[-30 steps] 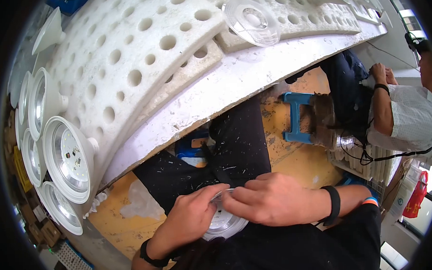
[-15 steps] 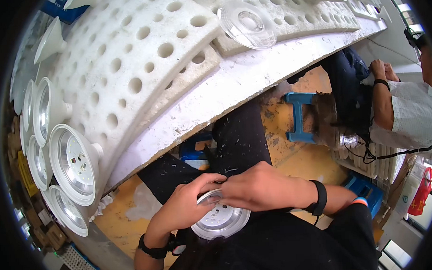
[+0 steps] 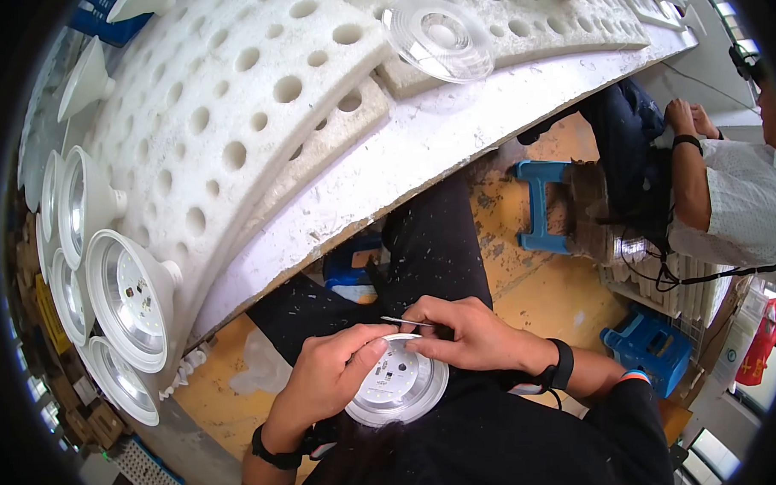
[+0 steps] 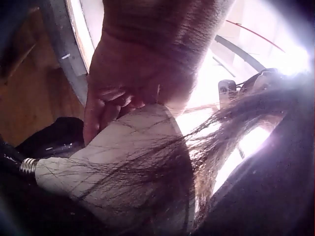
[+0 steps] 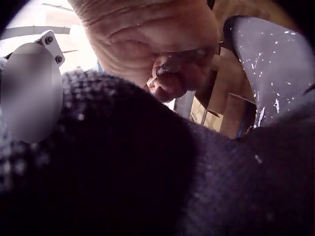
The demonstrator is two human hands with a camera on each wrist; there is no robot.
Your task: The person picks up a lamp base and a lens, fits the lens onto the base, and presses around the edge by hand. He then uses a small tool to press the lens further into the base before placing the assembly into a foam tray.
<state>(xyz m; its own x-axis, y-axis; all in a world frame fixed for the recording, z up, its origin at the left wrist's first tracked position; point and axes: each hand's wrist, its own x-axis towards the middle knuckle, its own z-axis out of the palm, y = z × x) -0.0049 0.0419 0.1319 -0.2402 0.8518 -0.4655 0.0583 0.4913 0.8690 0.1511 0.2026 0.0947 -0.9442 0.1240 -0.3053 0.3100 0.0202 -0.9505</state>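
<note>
An LED lamp (image 3: 399, 387) with a white cone-shaped housing lies in the person's lap, its open face and round LED board turned up. The left hand (image 3: 328, 373) grips its left side, thumb over the rim. In the left wrist view, the lamp's pale cone (image 4: 133, 167) narrows to a metal screw base (image 4: 28, 165). My right hand (image 3: 472, 329) pinches a slim silvery tool (image 3: 402, 321) just beyond the far rim, its thumb tip over the lamp's edge. In the right wrist view, the right hand's fingers (image 5: 172, 86) are curled, mostly hidden by dark cloth.
White foam boards with holes (image 3: 255, 102) cover much of the table (image 3: 436, 142). A clear lens disc (image 3: 441, 40) lies on one. Several similar lamps (image 3: 132, 298) stand at the left. Blue stools (image 3: 536, 207) and another person (image 3: 719, 180) are at the right.
The right fingers have drawn back from over the lamp's face to its far edge, and the slim tool now shows. More of the LED board is visible. The left hand still holds the lamp.
</note>
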